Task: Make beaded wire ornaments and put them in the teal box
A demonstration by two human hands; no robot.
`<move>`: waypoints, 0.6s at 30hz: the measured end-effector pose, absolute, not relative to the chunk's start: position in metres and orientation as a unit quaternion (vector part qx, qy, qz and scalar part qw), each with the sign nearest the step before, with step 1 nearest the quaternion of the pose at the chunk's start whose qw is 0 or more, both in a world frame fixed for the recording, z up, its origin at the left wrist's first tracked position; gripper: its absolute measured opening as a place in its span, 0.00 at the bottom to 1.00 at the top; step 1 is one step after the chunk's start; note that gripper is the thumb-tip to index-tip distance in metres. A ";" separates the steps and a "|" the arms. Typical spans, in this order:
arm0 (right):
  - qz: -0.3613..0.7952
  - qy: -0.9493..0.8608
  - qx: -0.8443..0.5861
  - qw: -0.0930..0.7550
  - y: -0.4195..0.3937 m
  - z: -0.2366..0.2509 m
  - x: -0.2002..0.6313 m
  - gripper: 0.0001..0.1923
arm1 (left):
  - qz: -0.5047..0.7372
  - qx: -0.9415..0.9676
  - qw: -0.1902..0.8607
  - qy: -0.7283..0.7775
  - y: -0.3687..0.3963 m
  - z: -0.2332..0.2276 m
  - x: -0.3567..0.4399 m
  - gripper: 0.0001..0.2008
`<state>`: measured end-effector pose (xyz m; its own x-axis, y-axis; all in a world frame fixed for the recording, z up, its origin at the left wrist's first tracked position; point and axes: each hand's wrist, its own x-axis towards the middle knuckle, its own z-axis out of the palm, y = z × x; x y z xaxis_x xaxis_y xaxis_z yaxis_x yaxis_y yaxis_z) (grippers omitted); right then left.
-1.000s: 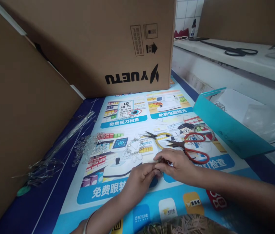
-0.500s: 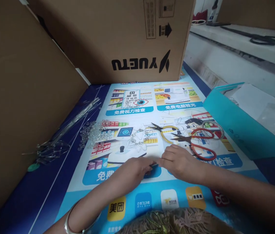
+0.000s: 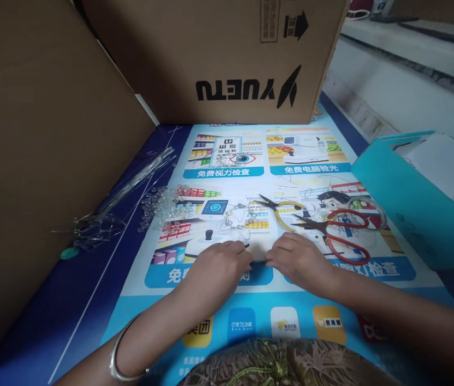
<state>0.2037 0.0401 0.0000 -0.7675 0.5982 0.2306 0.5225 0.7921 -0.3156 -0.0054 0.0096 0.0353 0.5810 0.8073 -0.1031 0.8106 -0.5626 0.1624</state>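
Head camera looking down, we see our two hands meet at the middle of the surface over a small dark piece (image 3: 258, 262) that lies on the printed poster mat (image 3: 291, 300); it is too small and too hidden for us to say what it is. Our left hand (image 3: 216, 265) is curled with its fingertips pinched on the piece's left end, and our right hand (image 3: 297, 260) is curled the same way on its right end, the fingertips of both nearly touching. A metal bangle (image 3: 124, 359) sits on our left wrist. Just beyond the hands lies a tangle of thin wire shapes (image 3: 235, 222), and beside it, to the right, yellow-handled pliers (image 3: 281, 209) and red-handled scissors (image 3: 337, 233) lie close together, the scissors just past our right knuckles. Left of the wire, a scatter of clear beads (image 3: 162, 206) spreads across the mat's edge, and further left a bundle of clear thin rods (image 3: 130, 185) runs along the blue surface (image 3: 69, 300). A cardboard box printed YUETU (image 3: 218, 59) stands upside down at the far end, another cardboard panel (image 3: 29, 134) walls the left, and a teal box (image 3: 415, 198) lies open at the right.
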 end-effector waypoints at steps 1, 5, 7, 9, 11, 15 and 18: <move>0.122 -0.931 -0.298 0.172 0.041 0.000 0.204 0.10 | -0.009 0.885 0.091 0.457 0.010 0.036 -0.006 0.06; 0.128 -0.923 -0.296 0.210 0.042 0.003 0.203 0.11 | -0.009 0.887 0.084 0.454 0.012 0.038 -0.006 0.06; 0.128 -0.917 -0.304 0.223 0.042 0.006 0.202 0.12 | -0.009 0.887 0.092 0.452 0.012 0.040 -0.006 0.07; 0.127 -0.915 -0.308 0.229 0.041 0.007 0.201 0.12 | -0.011 0.890 0.101 0.445 0.012 0.041 -0.005 0.07; 0.127 -0.915 -0.302 0.235 0.040 0.008 0.201 0.12 | -0.014 0.893 0.108 0.436 0.011 0.042 -0.006 0.07; 0.123 -0.916 -0.288 0.251 0.037 0.011 0.202 0.10 | -0.013 0.899 0.102 0.426 0.007 0.044 -0.006 0.06; 0.097 -0.927 -0.282 0.228 0.033 0.016 0.202 0.09 | -0.011 0.899 0.069 0.433 0.003 0.048 -0.004 0.05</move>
